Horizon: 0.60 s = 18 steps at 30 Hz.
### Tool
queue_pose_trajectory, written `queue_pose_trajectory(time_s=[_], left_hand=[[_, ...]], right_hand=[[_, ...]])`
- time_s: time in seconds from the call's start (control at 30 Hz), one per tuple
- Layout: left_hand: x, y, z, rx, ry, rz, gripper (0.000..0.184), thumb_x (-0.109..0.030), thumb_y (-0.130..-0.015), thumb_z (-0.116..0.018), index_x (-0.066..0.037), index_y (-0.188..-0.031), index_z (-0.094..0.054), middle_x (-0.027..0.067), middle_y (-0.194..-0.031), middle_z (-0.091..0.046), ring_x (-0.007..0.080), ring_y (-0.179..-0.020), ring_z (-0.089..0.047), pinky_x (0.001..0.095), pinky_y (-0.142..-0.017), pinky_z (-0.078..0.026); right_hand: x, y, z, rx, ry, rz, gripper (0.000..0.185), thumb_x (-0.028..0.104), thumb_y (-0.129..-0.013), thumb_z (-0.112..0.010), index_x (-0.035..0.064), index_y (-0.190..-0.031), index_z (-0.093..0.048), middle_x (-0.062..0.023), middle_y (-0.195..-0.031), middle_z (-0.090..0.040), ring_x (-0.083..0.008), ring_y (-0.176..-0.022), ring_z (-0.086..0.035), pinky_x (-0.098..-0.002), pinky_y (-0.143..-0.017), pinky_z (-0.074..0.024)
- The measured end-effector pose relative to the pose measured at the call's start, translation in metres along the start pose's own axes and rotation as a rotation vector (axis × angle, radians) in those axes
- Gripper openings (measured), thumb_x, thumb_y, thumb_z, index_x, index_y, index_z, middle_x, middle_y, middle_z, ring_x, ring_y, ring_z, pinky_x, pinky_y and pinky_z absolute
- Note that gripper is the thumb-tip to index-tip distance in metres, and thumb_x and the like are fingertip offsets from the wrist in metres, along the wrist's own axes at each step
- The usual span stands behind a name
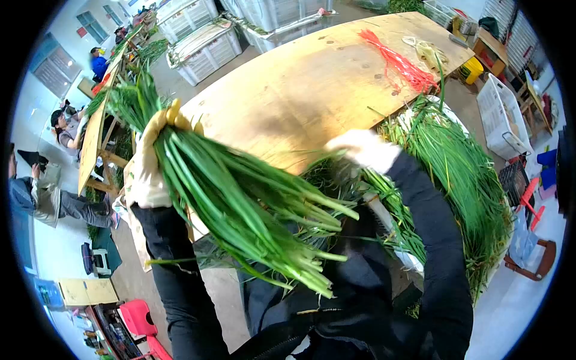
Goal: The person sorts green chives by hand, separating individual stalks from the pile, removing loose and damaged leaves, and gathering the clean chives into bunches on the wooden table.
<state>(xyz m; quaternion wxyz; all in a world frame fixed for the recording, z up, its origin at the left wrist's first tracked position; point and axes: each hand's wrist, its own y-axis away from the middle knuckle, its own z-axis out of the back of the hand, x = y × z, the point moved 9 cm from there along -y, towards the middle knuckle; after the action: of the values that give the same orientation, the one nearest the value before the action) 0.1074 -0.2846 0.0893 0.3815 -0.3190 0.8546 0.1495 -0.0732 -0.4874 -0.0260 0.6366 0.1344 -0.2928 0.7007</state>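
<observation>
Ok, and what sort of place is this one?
Probably a vegetable sorting or packing room: heaped greens beside a wooden table, red strands lying on it, and white crates beyond.

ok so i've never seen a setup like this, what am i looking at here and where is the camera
There is no machine here: these are a person's own gloved hands. The single picture comes from a camera worn on the head, looking forward and down; its wide lens bends the edges. The left hand grips a bunch of long green stalks, cut ends toward the body. The right hand is blurred, so I can't tell whether it holds anything. On the wooden table lie red strands and what looks like a pale glove. A heap of more greens sits beside the table.
</observation>
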Motion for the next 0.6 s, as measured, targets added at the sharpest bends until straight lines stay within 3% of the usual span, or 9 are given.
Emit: queue_pose_trajectory(time_s=[0.1,0.17,0.23,0.3,0.4,0.47,0.5,0.57,0.6], left_hand=[[0.024,-0.057,-0.024,-0.014,0.002,0.133,0.019,-0.017,-0.082,-0.050,0.000,-0.087,-0.056,0.0058,-0.069,-0.057,0.0181,-0.064,-0.055,0.0351,-0.072,-0.047],[0.034,-0.098,-0.044,-0.041,-0.139,0.090,0.018,-0.018,-0.082,-0.051,-0.001,-0.084,-0.055,0.0081,-0.071,-0.057,0.0199,-0.064,-0.057,0.0360,-0.069,-0.049],[0.057,-0.179,-0.043,0.118,-0.249,0.238,0.019,-0.020,-0.082,-0.052,-0.001,-0.080,-0.055,0.0075,-0.072,-0.057,0.0219,-0.064,-0.056,0.0387,-0.069,-0.048],[0.094,-0.221,-0.049,-0.149,-0.014,0.425,0.020,-0.022,-0.079,-0.055,-0.003,-0.081,-0.055,0.0080,-0.075,-0.058,0.0239,-0.066,-0.055,0.0387,-0.073,-0.046],[0.120,-0.271,-0.037,-0.335,-0.122,0.066,0.047,-0.041,-0.068,-0.068,-0.006,-0.095,-0.054,0.0087,-0.102,-0.056,0.0287,-0.096,-0.049,0.0438,-0.087,-0.036],[0.146,-0.286,-0.052,0.054,-0.113,0.084,0.061,-0.044,-0.066,-0.069,-0.005,-0.108,-0.049,0.0099,-0.114,-0.050,0.0266,-0.107,-0.044,0.0407,-0.093,-0.029],[0.149,-0.278,-0.052,0.076,-0.207,0.051,0.069,-0.045,-0.065,-0.070,-0.004,-0.115,-0.046,0.0105,-0.120,-0.048,0.0255,-0.112,-0.041,0.0392,-0.096,-0.026],[0.125,-0.224,-0.043,-0.390,-0.702,-0.089,0.073,-0.035,-0.069,-0.069,-0.003,-0.125,-0.034,0.0125,-0.127,-0.038,0.0240,-0.118,-0.033,0.0357,-0.099,-0.022],[0.120,-0.216,-0.042,-0.316,-0.751,-0.206,0.075,-0.032,-0.069,-0.069,0.000,-0.125,-0.031,0.0154,-0.127,-0.036,0.0244,-0.117,-0.033,0.0344,-0.098,-0.023]], right_hand=[[-0.046,0.063,0.112,-0.452,-0.118,-0.422,0.024,0.005,-0.076,-0.056,0.0084,-0.099,-0.060,-0.0086,-0.094,-0.061,-0.0164,-0.084,-0.059,-0.0264,-0.075,-0.0455],[-0.050,0.106,0.163,-0.652,-0.277,-0.414,0.021,0.006,-0.078,-0.056,0.0036,-0.099,-0.059,-0.0065,-0.095,-0.061,-0.0117,-0.085,-0.057,-0.0229,-0.077,-0.0448],[-0.061,0.152,0.194,-0.767,-0.324,-0.593,0.022,0.006,-0.081,-0.054,-0.0011,-0.101,-0.057,-0.0085,-0.096,-0.060,-0.0132,-0.086,-0.057,-0.0230,-0.077,-0.0447],[-0.064,0.192,0.219,-0.978,-0.428,-0.539,0.023,0.006,-0.082,-0.052,-0.0017,-0.104,-0.054,-0.0097,-0.097,-0.060,-0.0132,-0.088,-0.057,-0.0219,-0.074,-0.0444],[-0.056,0.232,0.242,-1.166,-0.384,-0.569,0.025,0.008,-0.084,-0.050,-0.0019,-0.106,-0.052,-0.0111,-0.102,-0.058,-0.0138,-0.092,-0.056,-0.0205,-0.076,-0.0442],[-0.047,0.234,0.236,-1.205,-0.510,-0.481,0.027,0.008,-0.084,-0.049,-0.0023,-0.109,-0.050,-0.0118,-0.108,-0.054,-0.0135,-0.094,-0.055,-0.0189,-0.078,-0.0440],[-0.045,0.230,0.228,-1.189,-0.582,-0.427,0.029,0.009,-0.084,-0.049,-0.0025,-0.111,-0.049,-0.0118,-0.112,-0.052,-0.0129,-0.095,-0.054,-0.0175,-0.079,-0.0437],[-0.038,0.204,0.202,-1.077,-0.940,-0.203,0.038,0.009,-0.082,-0.054,-0.0049,-0.115,-0.044,-0.0127,-0.115,-0.049,-0.0153,-0.099,-0.052,-0.0214,-0.084,-0.0443],[-0.036,0.198,0.190,-1.060,-0.767,-0.293,0.038,0.006,-0.081,-0.054,-0.0043,-0.116,-0.043,-0.0135,-0.118,-0.047,-0.0162,-0.101,-0.052,-0.0225,-0.085,-0.0443]])
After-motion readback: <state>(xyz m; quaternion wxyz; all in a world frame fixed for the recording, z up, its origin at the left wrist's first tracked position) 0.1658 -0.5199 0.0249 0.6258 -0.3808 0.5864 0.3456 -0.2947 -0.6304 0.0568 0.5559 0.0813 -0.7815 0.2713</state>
